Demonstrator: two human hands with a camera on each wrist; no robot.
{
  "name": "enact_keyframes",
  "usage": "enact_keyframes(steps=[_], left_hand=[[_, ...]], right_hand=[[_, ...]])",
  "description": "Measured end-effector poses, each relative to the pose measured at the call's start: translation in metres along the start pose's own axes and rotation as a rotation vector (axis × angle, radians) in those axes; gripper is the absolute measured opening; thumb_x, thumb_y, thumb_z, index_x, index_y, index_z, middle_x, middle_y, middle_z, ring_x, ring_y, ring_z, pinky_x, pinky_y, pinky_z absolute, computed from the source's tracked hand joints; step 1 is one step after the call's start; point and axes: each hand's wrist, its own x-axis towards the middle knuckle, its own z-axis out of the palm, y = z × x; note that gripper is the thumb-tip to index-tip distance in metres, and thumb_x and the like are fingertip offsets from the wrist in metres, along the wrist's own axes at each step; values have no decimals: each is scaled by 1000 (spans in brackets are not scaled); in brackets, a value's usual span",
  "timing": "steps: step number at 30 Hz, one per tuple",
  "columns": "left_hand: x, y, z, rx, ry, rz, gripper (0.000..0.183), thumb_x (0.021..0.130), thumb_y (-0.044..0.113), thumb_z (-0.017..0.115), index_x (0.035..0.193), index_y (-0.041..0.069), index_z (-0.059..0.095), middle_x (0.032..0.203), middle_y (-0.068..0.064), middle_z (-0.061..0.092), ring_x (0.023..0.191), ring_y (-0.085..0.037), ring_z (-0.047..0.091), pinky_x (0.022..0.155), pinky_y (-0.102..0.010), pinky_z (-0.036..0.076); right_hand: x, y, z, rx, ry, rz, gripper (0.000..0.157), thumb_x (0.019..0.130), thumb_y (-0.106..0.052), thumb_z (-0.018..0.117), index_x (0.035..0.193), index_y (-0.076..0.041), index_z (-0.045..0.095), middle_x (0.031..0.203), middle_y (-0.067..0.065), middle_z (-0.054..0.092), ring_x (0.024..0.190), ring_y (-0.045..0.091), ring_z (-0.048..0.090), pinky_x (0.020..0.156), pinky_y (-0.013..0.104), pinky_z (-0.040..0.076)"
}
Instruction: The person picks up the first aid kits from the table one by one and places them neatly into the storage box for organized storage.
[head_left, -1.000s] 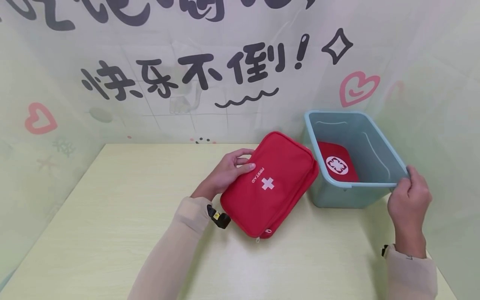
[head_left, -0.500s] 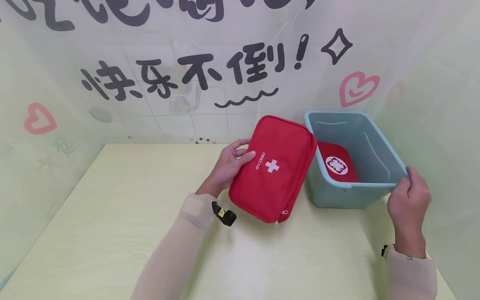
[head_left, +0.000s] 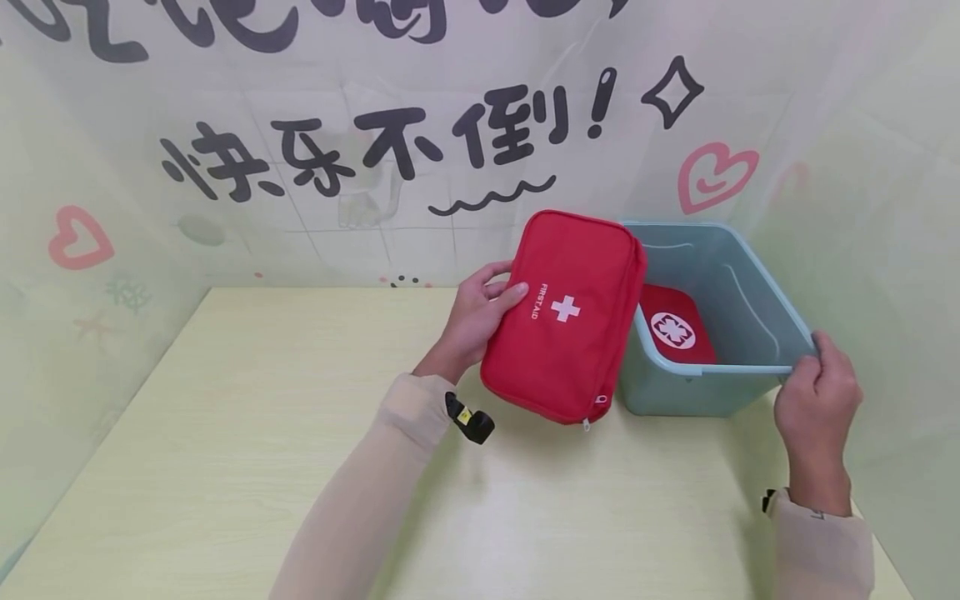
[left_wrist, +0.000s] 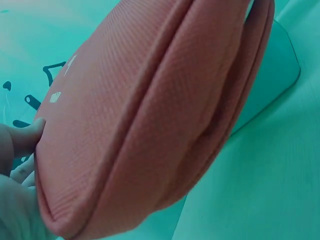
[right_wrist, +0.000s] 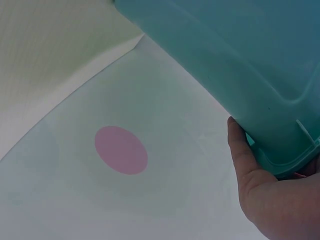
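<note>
A red first aid bag (head_left: 562, 333) with a white cross is held up over the table by my left hand (head_left: 476, 312), which pinches its left edge with the thumb on the front face. In the left wrist view the bag (left_wrist: 130, 115) fills most of the frame, its zipped side towards the camera. The bag's right side overlaps the left rim of a blue-grey plastic bin (head_left: 675, 392). My right hand (head_left: 817, 404) grips the bin's near right corner at the rim. Inside the bin lies a red item (head_left: 675, 300) with a white round emblem, partly hidden by the wall.
The pale wooden table (head_left: 262, 450) stretches to the left and front. A printed white curtain (head_left: 300, 233) with dark lettering and pink hearts hangs behind and on both sides, close to the bin's right.
My left hand has raised the first aid bag and moved it right and away from me, turning it more upright, towards the bin. My right hand and the bin have stayed put.
</note>
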Motion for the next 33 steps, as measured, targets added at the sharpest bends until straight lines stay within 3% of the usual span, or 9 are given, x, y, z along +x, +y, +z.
enact_keyframes(steps=[8,20,33], left_hand=[[8,7,24,-38,26,10,49,91,22,73,137,19,54,117,-5,69,97,-25,72,79,-39,60],[20,10,51,-110,104,25,45,93,18,70,136,13,55,114,-8,70,96,-25,72,81,-42,59],[29,12,85,-162,135,-10,45,93,18,70,134,11,53,110,-7,69,93,-22,71,81,-39,59]], right_hand=[[1,1,0,-6,-11,22,50,101,-16,29,144,-3,51,141,22,53,123,37,49,113,40,34],[2,0,0,-17,-25,32,51,102,-17,28,146,-4,49,141,22,52,125,38,48,114,45,34],[1,2,1,-13,-10,16,50,101,-18,29,145,-3,50,140,21,53,123,38,49,113,43,35]])
